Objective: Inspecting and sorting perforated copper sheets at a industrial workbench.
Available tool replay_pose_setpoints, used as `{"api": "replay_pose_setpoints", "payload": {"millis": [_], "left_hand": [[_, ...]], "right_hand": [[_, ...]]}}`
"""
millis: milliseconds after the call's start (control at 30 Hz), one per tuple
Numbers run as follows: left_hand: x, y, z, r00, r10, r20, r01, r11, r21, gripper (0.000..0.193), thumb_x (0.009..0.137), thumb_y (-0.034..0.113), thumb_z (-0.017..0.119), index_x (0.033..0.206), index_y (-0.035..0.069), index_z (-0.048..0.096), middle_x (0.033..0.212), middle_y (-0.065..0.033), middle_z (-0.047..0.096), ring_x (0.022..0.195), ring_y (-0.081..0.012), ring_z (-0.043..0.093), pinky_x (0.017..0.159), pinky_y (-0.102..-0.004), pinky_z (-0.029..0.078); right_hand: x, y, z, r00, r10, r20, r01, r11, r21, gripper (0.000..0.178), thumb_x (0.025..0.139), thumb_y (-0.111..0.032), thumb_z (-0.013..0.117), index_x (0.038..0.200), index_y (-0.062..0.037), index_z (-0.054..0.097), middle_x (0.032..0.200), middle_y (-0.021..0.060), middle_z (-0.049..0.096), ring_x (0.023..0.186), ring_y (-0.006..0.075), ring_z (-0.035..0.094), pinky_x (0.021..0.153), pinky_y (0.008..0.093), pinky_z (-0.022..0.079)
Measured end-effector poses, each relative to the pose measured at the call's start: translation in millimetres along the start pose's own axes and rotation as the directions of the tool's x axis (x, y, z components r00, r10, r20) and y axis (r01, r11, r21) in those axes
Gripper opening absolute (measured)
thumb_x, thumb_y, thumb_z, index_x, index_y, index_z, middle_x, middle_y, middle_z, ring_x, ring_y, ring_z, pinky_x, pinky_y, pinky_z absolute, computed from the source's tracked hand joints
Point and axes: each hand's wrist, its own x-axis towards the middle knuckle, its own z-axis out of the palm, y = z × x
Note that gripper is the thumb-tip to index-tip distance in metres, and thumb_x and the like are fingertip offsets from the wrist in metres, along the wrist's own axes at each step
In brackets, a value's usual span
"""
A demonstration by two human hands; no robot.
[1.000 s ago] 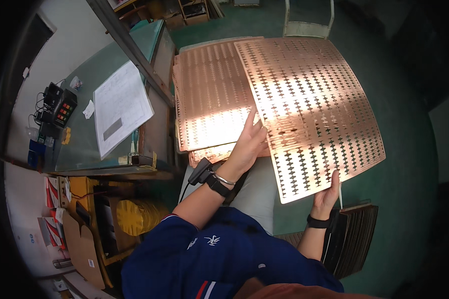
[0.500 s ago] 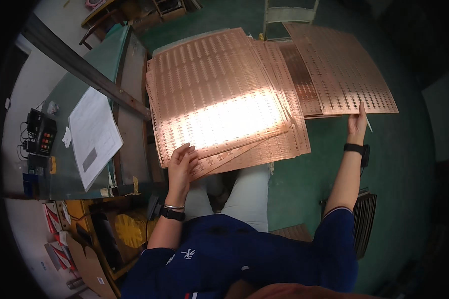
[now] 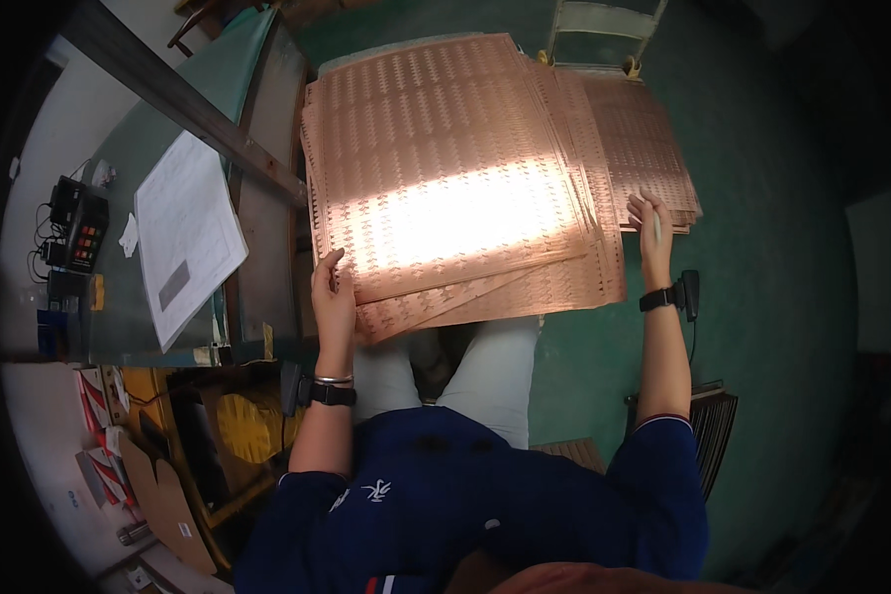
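A large stack of copper-coloured sheets (image 3: pixel 445 119), pierced with rows of small cross-shaped cutouts, lies in front of me, its lower sheets fanned out at the near edge. My left hand (image 3: pixel 333 297) touches the near left corner of this stack, fingers bent and apart. On the right is a lower pile of similar sheets (image 3: pixel 648 139). At that pile's near edge is my right hand (image 3: pixel 653 233), its fingers curled round a thin white pen-like stick (image 3: pixel 657 230). Whether its fingertips touch the pile, I cannot tell.
A green-topped table (image 3: pixel 119 267) at left bears a white paper sheet (image 3: pixel 190 238) and a black device (image 3: pixel 79 228). A metal bar (image 3: pixel 188 109) slants toward the stack. A pale metal frame (image 3: pixel 604 30) stands behind the right pile; dark slatted panels (image 3: pixel 715 436) stand below my right arm.
The loose sheet at my right hand now lies on the right pile, released. My right hand has moved left, still with the white stick. My left hand has shifted left along the stack's near edge.
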Motion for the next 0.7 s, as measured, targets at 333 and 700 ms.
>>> {"api": "replay_pose_setpoints", "payload": {"millis": [333, 700], "left_hand": [[4, 13, -3, 0.989, -0.144, 0.031, 0.147, 0.979, -0.143, 0.029, 0.087, 0.003, 0.050, 0.116, 0.000, 0.052, 0.109, -0.0090, 0.054, 0.104, -0.0157, 0.049, 0.090, -0.0258, 0.037], [0, 32, -18, 0.987, -0.101, 0.127, 0.122, 0.978, -0.169, 0.032, 0.088, 0.001, 0.047, 0.119, -0.002, 0.048, 0.113, -0.0122, 0.055, 0.103, -0.0160, 0.053, 0.088, -0.0263, 0.042]], "right_hand": [[-78, -58, 77, 0.880, -0.353, 0.319, 0.473, 0.583, -0.660, 0.021, 0.087, -0.006, 0.050, 0.106, -0.0042, 0.059, 0.097, 0.0166, 0.062, 0.092, 0.0326, 0.057, 0.081, 0.0387, 0.044], [-58, -43, 68, 0.982, -0.138, 0.130, 0.175, 0.925, -0.337, 0.027, 0.090, -0.012, 0.049, 0.116, -0.0048, 0.055, 0.104, 0.0153, 0.063, 0.099, 0.0190, 0.060, 0.085, 0.0298, 0.045]]}}
